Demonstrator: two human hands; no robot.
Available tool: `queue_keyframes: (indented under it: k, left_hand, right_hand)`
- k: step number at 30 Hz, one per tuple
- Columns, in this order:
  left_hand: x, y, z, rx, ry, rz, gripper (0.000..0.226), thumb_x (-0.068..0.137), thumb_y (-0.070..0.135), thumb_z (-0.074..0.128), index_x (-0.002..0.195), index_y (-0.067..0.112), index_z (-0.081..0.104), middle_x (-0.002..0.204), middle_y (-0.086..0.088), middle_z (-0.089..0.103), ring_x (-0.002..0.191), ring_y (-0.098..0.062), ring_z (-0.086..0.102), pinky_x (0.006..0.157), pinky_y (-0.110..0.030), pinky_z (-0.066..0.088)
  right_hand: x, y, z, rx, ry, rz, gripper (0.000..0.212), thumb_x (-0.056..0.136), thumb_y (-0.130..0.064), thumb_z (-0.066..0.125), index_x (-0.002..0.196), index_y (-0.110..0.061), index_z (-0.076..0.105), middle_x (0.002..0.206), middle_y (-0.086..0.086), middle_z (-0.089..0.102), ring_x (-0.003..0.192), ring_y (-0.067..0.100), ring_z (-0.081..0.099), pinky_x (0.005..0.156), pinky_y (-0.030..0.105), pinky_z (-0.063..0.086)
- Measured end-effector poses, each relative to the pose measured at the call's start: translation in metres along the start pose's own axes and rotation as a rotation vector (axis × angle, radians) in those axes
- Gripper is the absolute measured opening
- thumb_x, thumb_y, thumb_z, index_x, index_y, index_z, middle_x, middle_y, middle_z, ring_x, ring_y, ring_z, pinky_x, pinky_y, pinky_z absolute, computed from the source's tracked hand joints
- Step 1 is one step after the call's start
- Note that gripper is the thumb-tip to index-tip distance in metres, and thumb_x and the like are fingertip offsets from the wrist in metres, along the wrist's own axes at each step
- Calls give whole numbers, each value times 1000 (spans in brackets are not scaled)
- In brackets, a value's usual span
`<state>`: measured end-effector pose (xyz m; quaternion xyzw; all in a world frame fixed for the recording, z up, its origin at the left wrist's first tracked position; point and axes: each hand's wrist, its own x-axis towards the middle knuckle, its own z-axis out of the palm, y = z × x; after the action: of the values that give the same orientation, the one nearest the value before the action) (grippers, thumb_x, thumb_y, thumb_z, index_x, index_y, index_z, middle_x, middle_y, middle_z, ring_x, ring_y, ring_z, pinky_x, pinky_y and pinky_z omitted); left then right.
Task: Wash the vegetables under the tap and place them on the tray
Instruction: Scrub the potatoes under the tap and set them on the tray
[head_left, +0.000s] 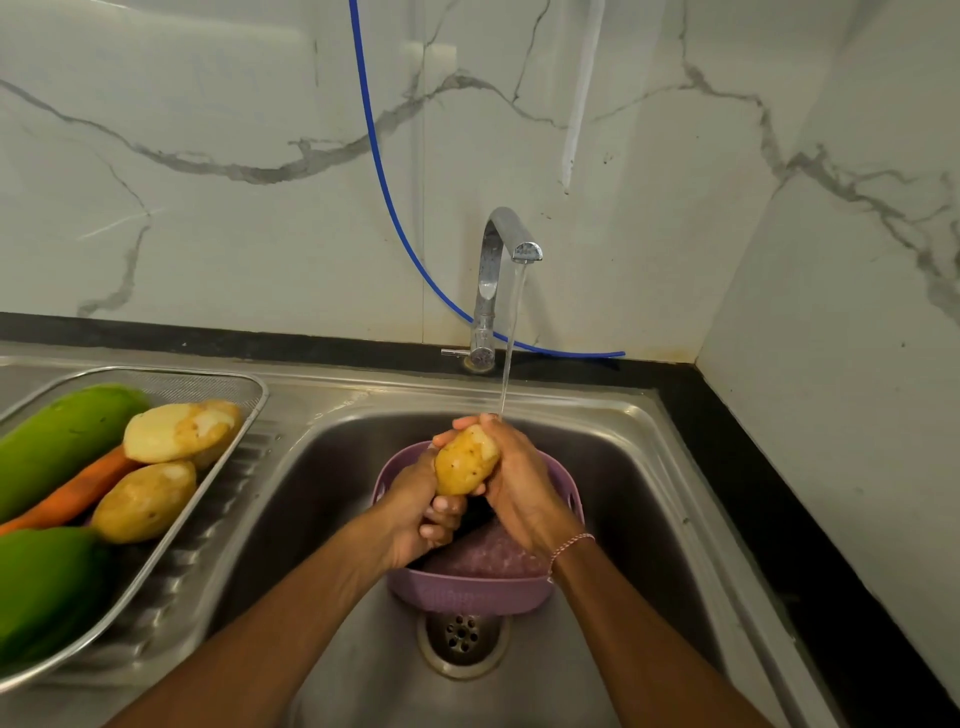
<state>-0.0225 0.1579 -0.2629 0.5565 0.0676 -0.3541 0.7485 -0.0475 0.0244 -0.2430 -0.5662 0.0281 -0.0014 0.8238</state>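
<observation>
Two grips close on one potato (466, 461), left hand (410, 512) round its lower end, right hand (522, 493) cupping its side, under the tap (503, 228) over the purple colander (467, 592): mid-wash, next likely a carry left onto the tray (258, 387).

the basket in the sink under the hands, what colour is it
The basket is purple, a muted mauve, seen in the head view.
</observation>
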Motion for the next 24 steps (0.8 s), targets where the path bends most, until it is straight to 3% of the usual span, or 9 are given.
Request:
queue_keyframes:
  k: [2,4,8,10,12,15,18,21,24]
  left_hand:
    - [-4,0,3,81,-17,-15,73,105,62,32,74,7,68,46,2,35,31,-4,26,32,-13,17]
    - [-5,0,4,95,-25,-23,70,104,62,33,74,8,67,46,3,35,31,-3,27,33,-14,16]
    - [-3,5,0,-9,-23,-54,70,106,58,30,74,9,68,45,4,35,30,-4,25,31,-13,17]
    - [-2,7,-2,-39,-6,-46,68,108,52,31,71,9,69,45,3,35,30,-4,25,30,-13,18]
    - [-2,7,0,-41,31,-25,68,108,50,29,73,8,69,46,2,35,30,-5,24,30,-13,19]
    - [0,0,7,46,160,59,68,109,54,24,88,6,67,48,1,38,33,-6,25,33,-14,19]
    - [1,-5,13,117,287,135,60,109,57,27,104,9,64,50,-2,45,38,-8,32,36,-17,27]
    - [4,-5,11,108,307,193,61,107,58,33,100,8,67,52,-4,51,43,-10,41,41,-20,36]
    - [3,-5,10,103,275,242,63,106,55,38,97,2,70,60,-6,61,53,-13,54,49,-23,47]
  right_hand:
    - [0,-1,0,3,27,21,40,113,-30,39,102,-6,69,118,36,70,99,33,70,61,26,56]
    - [0,-3,-3,48,-14,50,41,113,-32,38,100,-7,69,120,36,69,106,36,70,68,29,59]
    - [1,-4,-17,202,-241,119,48,113,-36,36,140,-3,59,148,20,60,138,33,56,98,34,55]
    - [2,-3,-19,235,-288,142,49,112,-31,39,154,-6,48,155,15,54,137,29,53,98,30,52]
    - [3,-3,-19,208,-254,135,48,112,-30,41,154,-7,48,153,16,56,135,29,55,94,29,52]
    - [4,0,-17,37,-107,102,43,113,-33,41,137,-4,64,135,21,69,131,36,63,108,49,52]
    - [7,6,-16,-181,75,106,41,113,-38,43,120,-12,74,119,17,76,116,31,73,98,47,61]
    - [10,10,-26,-193,44,97,27,110,-29,53,130,-18,68,131,14,71,119,28,71,93,40,63]
    - [11,8,-33,-167,-22,85,34,103,-13,65,137,-21,64,135,12,67,121,28,70,96,46,62]
